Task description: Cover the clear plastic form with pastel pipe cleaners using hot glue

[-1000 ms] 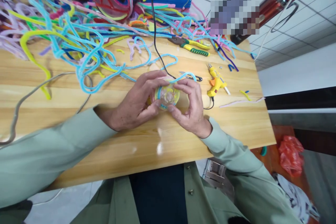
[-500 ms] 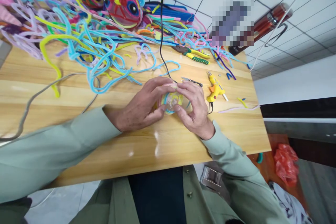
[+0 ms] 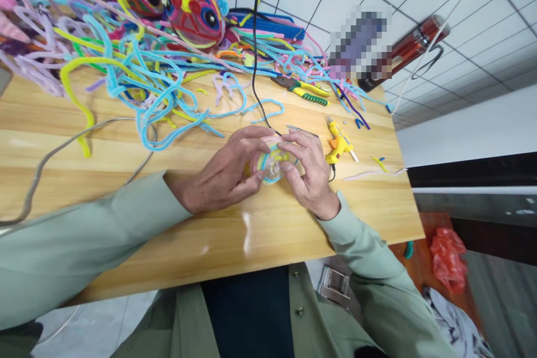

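A small round clear piece [image 3: 272, 166] with bands of light blue, yellow and pink pipe cleaner sits between my hands, above the near middle of the table. Around its left side curls my left hand [image 3: 226, 170], thumb below and fingers over the top. My right hand [image 3: 311, 176] grips the opposite side, with its thumb and fingertips at the rim. Fingers cover part of the piece's edges. Just beyond the right fingers lies a pair of thread snips [image 3: 300, 130], partly hidden. A yellow glue gun [image 3: 339, 142] rests right of that hand.
Tangled pipe cleaners [image 3: 163, 89] spread across the back left, beside a decorated fish-like figure [image 3: 195, 11]. Pliers [image 3: 300, 90] with green-yellow handles lie behind my hands. A black cord [image 3: 255, 50] hangs down near them. A red thermos [image 3: 406, 50] lies at the back right.
The round piece has turned slightly between my hands, and more of its coloured bands show. My right fingers have shifted a little on its rim. The whole view has moved slightly.
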Available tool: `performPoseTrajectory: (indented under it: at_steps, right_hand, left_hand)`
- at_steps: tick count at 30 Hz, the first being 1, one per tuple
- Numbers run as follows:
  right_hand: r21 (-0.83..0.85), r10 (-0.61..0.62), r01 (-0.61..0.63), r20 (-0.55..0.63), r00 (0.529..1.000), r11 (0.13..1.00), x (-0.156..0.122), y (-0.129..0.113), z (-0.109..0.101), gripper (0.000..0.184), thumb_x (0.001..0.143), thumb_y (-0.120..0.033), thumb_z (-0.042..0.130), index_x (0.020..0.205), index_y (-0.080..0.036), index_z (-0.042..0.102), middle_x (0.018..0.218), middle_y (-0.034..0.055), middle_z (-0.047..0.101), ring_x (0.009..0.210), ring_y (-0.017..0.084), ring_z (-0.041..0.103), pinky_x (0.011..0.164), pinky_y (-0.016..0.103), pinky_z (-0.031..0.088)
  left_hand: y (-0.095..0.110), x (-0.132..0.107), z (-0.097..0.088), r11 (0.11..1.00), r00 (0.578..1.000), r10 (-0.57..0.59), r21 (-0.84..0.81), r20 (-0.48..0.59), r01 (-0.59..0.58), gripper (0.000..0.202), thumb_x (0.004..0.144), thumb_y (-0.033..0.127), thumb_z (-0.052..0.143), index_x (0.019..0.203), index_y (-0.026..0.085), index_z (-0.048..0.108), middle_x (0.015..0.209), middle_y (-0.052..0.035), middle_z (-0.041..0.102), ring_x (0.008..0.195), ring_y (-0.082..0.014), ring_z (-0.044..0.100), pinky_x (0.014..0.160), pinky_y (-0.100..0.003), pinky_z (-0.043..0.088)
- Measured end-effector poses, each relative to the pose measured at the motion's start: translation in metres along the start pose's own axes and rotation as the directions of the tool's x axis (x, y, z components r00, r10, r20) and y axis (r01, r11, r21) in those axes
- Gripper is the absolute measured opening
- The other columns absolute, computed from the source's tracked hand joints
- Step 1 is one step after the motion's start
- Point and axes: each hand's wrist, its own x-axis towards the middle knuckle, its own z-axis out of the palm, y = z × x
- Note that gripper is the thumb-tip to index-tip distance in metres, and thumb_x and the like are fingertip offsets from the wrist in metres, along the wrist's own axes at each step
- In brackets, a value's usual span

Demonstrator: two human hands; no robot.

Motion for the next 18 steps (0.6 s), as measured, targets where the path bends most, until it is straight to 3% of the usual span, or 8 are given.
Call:
performPoseTrajectory:
  at_steps: [7, 12, 18]
  right_hand:
    - [-0.027, -0.018, 0.018, 0.016, 1.000, 0.999, 0.008, 0.007, -0.005, 0.029, 0.113, -0.021, 0.059, 0.135, -0.030, 0.075, 0.122, 0.0072, 0.081, 0.123, 0.027, 0.076, 0.106, 0.053, 0.063]
    - [-0.054, -0.045, 0.046, 0.023, 0.999, 0.998, 0.015, 0.016, -0.006, 0.022, 0.115, -0.026, 0.058, 0.122, -0.031, 0.078, 0.107, 0.0045, 0.077, 0.110, 0.025, 0.074, 0.096, 0.048, 0.061]
    - [-0.084, -0.077, 0.081, 0.048, 0.996, 0.993, 0.021, 0.020, -0.005, 0.021, 0.116, -0.027, 0.056, 0.116, -0.030, 0.078, 0.103, 0.0043, 0.075, 0.103, 0.024, 0.071, 0.090, 0.046, 0.058]
  left_hand:
    - [0.000, 0.001, 0.000, 0.999, 0.999, 0.024, 0.045, 0.037, -0.026, 0.043, 0.108, 0.022, 0.061, 0.150, 0.029, 0.050, 0.162, -0.0175, 0.057, 0.159, -0.0320, 0.054, 0.130, -0.061, 0.053]
    - [0.001, 0.003, -0.001, 0.997, 0.998, 0.033, 0.064, 0.049, -0.037, 0.043, 0.108, 0.021, 0.061, 0.149, 0.030, 0.050, 0.163, -0.0170, 0.056, 0.158, -0.0323, 0.054, 0.131, -0.061, 0.052]
    - [0.002, 0.003, -0.003, 0.999, 0.998, 0.025, 0.044, 0.059, -0.028, 0.051, 0.107, 0.019, 0.062, 0.153, 0.032, 0.045, 0.161, -0.0148, 0.059, 0.158, -0.0322, 0.055, 0.129, -0.063, 0.055]
